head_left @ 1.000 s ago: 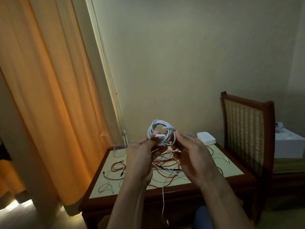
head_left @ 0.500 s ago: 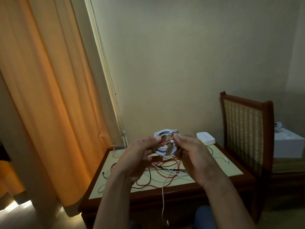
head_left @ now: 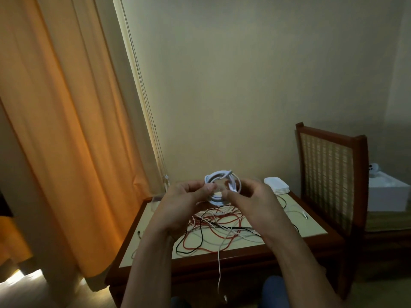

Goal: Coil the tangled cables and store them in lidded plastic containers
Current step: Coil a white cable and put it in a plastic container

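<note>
White coiled cable is held up between both hands, above the far half of the worktop and clear of its surface. The left hand has its grip pinched on the left side of the coil, thumb against curled fingers. The right hand has its grip pinched on the right side, where a white cable end lies across the loops.

The worktop is a low table with a pale cream top framed in red-brown wood. A loose tangle of red cables spreads over its middle, mixed with white strands and a black cable. One thin white cable hangs over the front edge and ends in a small plug. Another white strand runs to the right side of the top. At the far right corner sits a stack of white lids; at the far left corner is a clear container, hard to make out.

Orange curtains fill the left of the room, glowing with backlight, with thin blind cords beside them. A plain beige wall stands behind. Just right of the worktop is a wooden chair with a woven cane back, and beyond it a white box
</note>
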A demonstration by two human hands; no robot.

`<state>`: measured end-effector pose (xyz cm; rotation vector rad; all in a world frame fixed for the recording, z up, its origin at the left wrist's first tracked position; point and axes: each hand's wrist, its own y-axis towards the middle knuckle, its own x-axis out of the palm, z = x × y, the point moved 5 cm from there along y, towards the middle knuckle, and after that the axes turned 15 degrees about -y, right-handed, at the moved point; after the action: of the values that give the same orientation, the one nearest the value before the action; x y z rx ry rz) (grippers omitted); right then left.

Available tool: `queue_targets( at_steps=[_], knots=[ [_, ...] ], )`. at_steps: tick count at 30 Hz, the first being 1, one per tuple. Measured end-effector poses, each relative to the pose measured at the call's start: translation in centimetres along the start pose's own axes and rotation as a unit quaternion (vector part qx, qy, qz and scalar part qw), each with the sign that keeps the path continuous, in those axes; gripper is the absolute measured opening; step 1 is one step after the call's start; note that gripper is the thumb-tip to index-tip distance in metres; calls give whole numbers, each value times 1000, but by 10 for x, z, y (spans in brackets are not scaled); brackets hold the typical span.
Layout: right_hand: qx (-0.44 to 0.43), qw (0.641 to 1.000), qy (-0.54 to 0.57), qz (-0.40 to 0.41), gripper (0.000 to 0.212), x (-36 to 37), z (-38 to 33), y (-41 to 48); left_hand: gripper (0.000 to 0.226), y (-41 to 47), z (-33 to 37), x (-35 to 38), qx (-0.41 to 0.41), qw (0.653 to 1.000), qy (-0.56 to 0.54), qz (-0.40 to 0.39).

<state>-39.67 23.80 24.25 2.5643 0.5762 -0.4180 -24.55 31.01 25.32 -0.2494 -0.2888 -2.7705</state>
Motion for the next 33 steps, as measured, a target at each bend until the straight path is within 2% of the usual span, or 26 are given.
queue_targets(
  at_steps=[3, 6, 8, 13, 16, 19, 21, 23, 29, 33],
  knots=[
    [-9, 979, -151, 134, 35, -7, 3, 0, 17, -2, -2, 0, 14, 1000, 2, 8],
    [-37, 963, -166, 209, 19, -9, -1, -5, 18, -4, -8, 3, 7, 1000, 15, 0],
    [-32, 967, -147, 206, 12, -9, 0, -4, 16, -2, -13, 4, -2, 1000, 17, 9],
    [-48, 973, -148, 173, 10, -6, 0, -1, 13, -3, -14, 8, -13, 999, 15, 39],
    [-77, 969, -159, 172, 10, -7, -2, -1, 14, -6, -8, 10, 38, 994, 79, 65],
    [-100, 966, -166, 174, 8, -7, -6, -2, 3, -8, 0, 10, 131, 964, 194, 123],
    [-111, 968, -154, 167, 8, -7, -6, -1, 10, -9, 2, 10, 167, 948, 231, 144],
    [-117, 970, -136, 161, 8, -9, -6, 0, 13, -8, 3, 8, 170, 947, 225, 155],
    [-105, 975, -97, 168, 32, -13, 3, 4, 16, 0, 0, -11, 115, 969, 164, 145],
    [-106, 971, -76, 200, 33, -14, 2, 5, 16, 2, 0, -19, 100, 979, 122, 133]
  ],
)
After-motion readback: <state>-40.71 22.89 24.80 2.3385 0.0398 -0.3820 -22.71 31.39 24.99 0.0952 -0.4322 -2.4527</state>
